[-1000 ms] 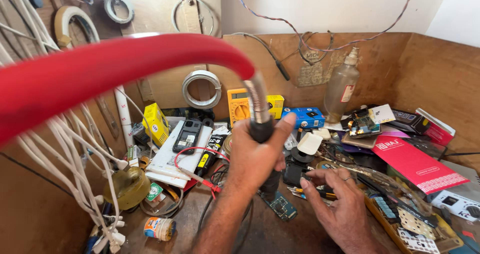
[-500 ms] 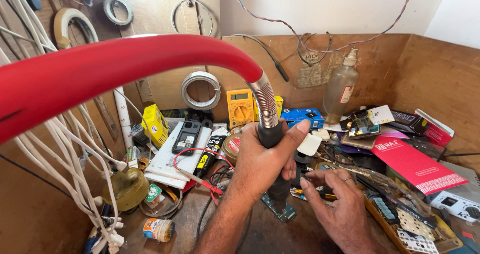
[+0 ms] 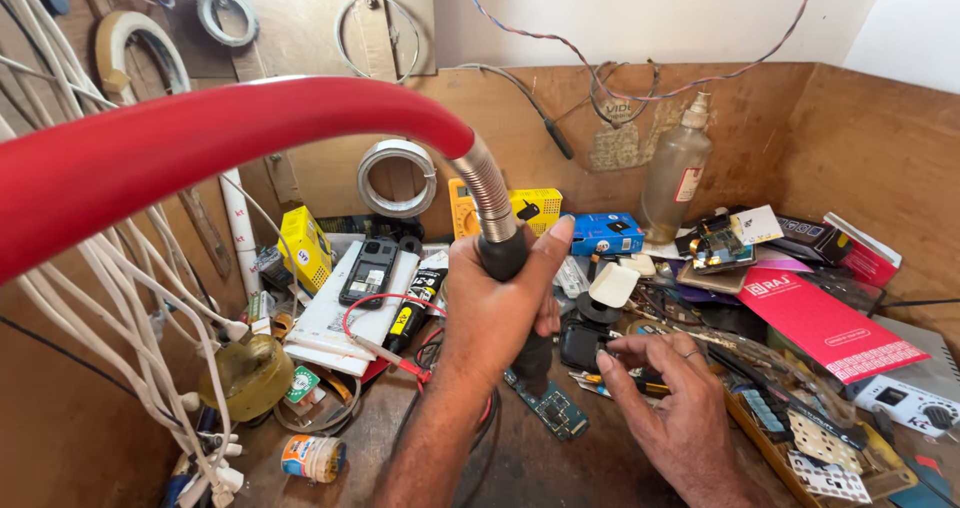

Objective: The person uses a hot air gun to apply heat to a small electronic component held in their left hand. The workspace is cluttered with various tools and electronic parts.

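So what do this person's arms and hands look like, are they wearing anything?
Both forearms are bare, with no sleeves or gloves in view. The left hand shows no jewellery. The right hand wears a thin metal ring on one finger. No watch or wristband shows on either wrist.

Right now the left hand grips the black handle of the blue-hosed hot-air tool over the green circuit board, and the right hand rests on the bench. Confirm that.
Not quite: the head view shows a red hose, not blue. The rest stands: the left hand grips the black handle over the green circuit board, and the right hand rests on the bench.
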